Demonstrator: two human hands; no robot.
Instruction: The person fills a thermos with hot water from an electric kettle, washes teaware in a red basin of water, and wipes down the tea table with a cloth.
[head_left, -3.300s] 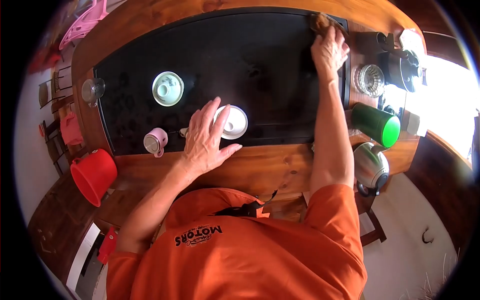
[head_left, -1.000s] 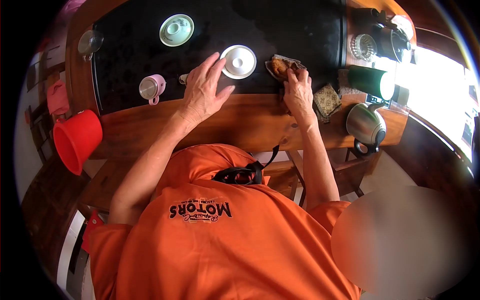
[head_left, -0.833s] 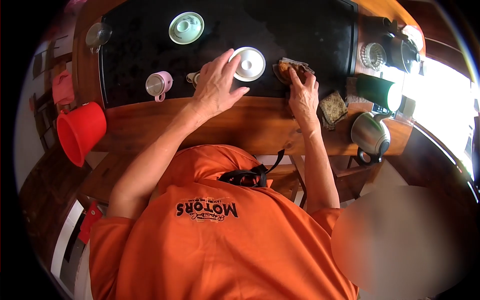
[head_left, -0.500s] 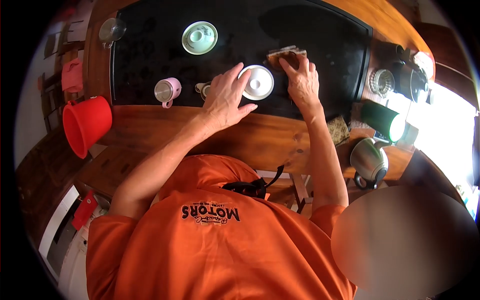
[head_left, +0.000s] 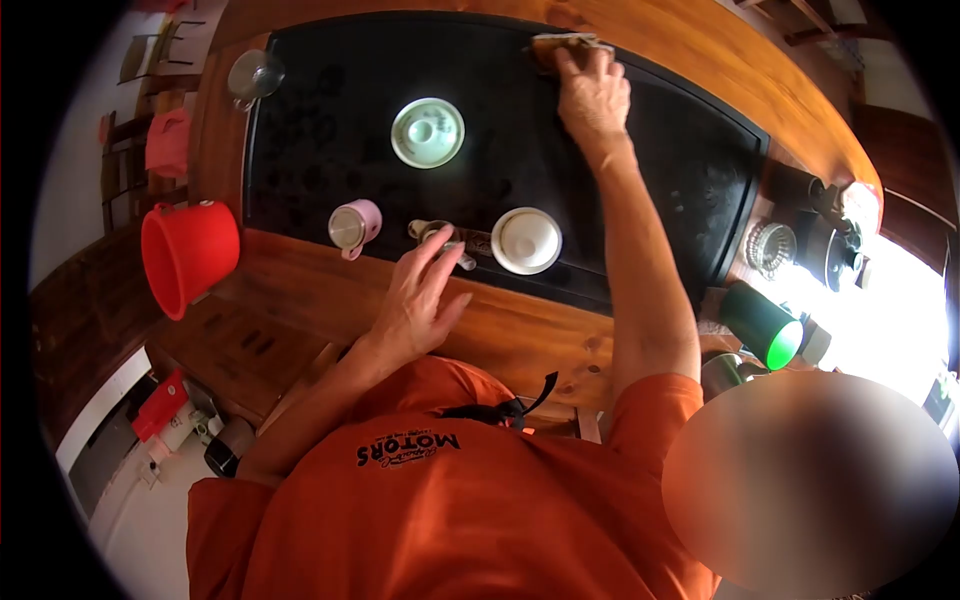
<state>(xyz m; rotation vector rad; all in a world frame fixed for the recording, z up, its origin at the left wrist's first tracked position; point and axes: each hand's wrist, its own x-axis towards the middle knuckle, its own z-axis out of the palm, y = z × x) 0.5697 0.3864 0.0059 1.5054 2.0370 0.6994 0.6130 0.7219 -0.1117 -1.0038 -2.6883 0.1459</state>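
My right hand [head_left: 597, 98] is closed on a folded brown cloth [head_left: 548, 50], pressed to the black tray [head_left: 330, 100] near its far edge. Above the tray's near edge hovers my left hand [head_left: 420, 300], its fingers spread and nothing held. Its fingertips overlap a small glass-like item [head_left: 462, 262] whose kind I cannot make out. Just right of them sits a round white bowl [head_left: 527, 240]. Farther off is a pale green lidded bowl [head_left: 428, 132]. A pink mug [head_left: 356, 226] stands left of my left hand.
A red bucket [head_left: 190, 255] is at the left, and a clear glass cup [head_left: 256, 74] at the tray's far left corner. On the right are a glass dish [head_left: 771, 248], a dark glass pot [head_left: 822, 250], a green cylinder [head_left: 762, 325] and a partly hidden metal kettle [head_left: 722, 372].
My right hand has pushed the cloth away from me to the tray's far edge. My left hand has drawn back from beside the white bowl. The whole view has shifted.
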